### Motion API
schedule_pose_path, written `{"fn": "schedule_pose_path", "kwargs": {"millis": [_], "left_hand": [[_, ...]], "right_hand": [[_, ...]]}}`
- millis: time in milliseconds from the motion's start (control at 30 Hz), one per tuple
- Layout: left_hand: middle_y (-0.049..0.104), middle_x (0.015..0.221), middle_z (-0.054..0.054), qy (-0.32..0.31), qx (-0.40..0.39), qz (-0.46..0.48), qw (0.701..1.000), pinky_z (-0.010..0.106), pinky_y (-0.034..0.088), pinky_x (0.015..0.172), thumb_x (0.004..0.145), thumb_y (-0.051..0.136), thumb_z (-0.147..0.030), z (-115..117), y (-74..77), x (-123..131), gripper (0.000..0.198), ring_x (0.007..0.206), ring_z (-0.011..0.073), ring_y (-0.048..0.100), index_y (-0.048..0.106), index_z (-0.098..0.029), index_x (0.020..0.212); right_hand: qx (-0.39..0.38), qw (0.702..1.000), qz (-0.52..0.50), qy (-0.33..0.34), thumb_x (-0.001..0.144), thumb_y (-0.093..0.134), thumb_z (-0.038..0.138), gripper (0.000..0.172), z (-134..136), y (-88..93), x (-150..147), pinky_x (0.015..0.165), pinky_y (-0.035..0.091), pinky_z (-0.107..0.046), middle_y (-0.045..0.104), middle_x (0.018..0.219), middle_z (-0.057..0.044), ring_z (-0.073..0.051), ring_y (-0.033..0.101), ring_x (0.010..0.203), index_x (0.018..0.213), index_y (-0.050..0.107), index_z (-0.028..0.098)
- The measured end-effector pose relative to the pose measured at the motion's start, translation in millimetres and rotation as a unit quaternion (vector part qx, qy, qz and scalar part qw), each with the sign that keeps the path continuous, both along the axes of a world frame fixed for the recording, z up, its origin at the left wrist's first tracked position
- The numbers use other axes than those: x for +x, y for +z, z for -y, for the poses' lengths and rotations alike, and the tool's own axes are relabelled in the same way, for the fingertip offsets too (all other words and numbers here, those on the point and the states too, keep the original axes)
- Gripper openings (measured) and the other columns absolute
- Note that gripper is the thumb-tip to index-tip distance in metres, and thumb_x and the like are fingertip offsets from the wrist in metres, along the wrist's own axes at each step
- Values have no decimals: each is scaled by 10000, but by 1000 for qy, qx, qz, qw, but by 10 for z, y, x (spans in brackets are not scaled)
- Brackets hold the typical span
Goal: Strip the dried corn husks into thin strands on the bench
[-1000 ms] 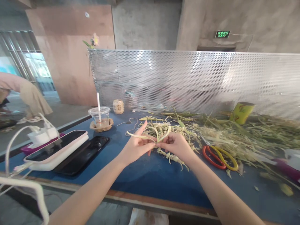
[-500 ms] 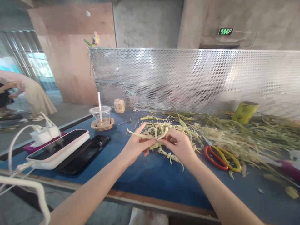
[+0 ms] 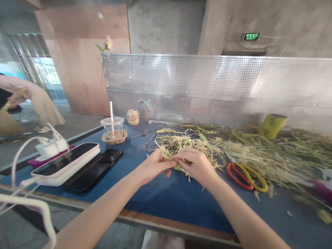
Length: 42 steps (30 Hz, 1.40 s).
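My left hand (image 3: pixel 152 168) and my right hand (image 3: pixel 196 164) meet above the blue tabletop, fingertips touching. Between them is a pale green strip of dried plant leaf (image 3: pixel 165 152), pinched in both sets of fingers; part of it is hidden by the fingers. Just behind and beneath lies a heap of knotted dry leaf strips (image 3: pixel 207 149), some of it poking out below my right hand. To the right of that hand, scissors (image 3: pixel 240 177) with one red and one yellow handle rest on the table, blades partly under the plant scraps.
At left are a black phone (image 3: pixel 95 169), a white-cased device (image 3: pixel 67 164), chargers (image 3: pixel 49 148) with cables, and a plastic cup (image 3: pixel 112 125) with a straw. Loose stalks (image 3: pixel 293 152) and a tipped yellow-green can (image 3: pixel 273 126) lie right. Perforated metal panel (image 3: pixel 186 86) behind; a person bends far left.
My fingertips have come closer together, and the long strip ends that stuck out on both sides no longer show. The view has shifted slightly. The person at far left has moved an arm.
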<state>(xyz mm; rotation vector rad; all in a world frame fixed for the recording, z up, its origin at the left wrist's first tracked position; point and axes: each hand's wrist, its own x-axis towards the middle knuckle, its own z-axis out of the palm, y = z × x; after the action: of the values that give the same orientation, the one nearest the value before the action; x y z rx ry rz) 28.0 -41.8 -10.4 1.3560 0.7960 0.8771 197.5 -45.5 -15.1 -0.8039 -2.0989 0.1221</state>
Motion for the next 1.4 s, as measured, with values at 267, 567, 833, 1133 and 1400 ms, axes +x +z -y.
{"fn": "schedule_pose_path", "kwargs": {"millis": [267, 567, 833, 1133, 1400], "left_hand": [[522, 755, 3, -33, 38, 9, 999, 234, 368, 508, 765, 587, -336, -9, -12, 14, 294, 582, 84, 464, 457, -156, 958], [484, 729, -19, -55, 67, -27, 996, 245, 390, 515, 762, 583, -297, 12, -36, 52, 443, 550, 77, 441, 438, -156, 1156], [532, 571, -48, 30, 28, -70, 997, 267, 378, 536, 752, 600, -276, -14, -24, 2, 900, 508, 107, 499, -4, -86, 1392], [591, 606, -26, 48, 45, -67, 996, 254, 357, 511, 727, 634, -263, -17, 13, -39, 981, 472, 95, 487, -64, -81, 1391], [670, 775, 68, 63, 52, -67, 994, 260, 362, 506, 687, 674, -296, -23, 17, -17, 1038, 464, 94, 486, -59, -87, 1393]], "right_hand": [[-109, 993, -14, -50, 742, 600, 256, 340, 4, 47, 47, 588, 454, -262, 633, 837, -8, -123, 534, 624, 1075, 529, 239], [-183, 975, -118, 56, 767, 572, 197, 230, 36, 140, 11, 794, 447, -324, 642, 859, -11, -158, 579, 847, 984, 626, 252], [-97, 993, 20, 61, 850, 456, 174, 208, 39, 171, 95, 735, 448, -294, 561, 827, -36, -137, 543, 788, 942, 636, 226], [-68, 995, 10, 75, 812, 526, 144, 179, 27, 220, 162, 688, 467, -254, 641, 779, -20, -122, 580, 736, 890, 664, 226], [-50, 997, 50, 43, 786, 537, 129, 116, 3, 147, 146, 678, 464, -264, 618, 768, -27, -134, 565, 746, 777, 630, 197]]}}
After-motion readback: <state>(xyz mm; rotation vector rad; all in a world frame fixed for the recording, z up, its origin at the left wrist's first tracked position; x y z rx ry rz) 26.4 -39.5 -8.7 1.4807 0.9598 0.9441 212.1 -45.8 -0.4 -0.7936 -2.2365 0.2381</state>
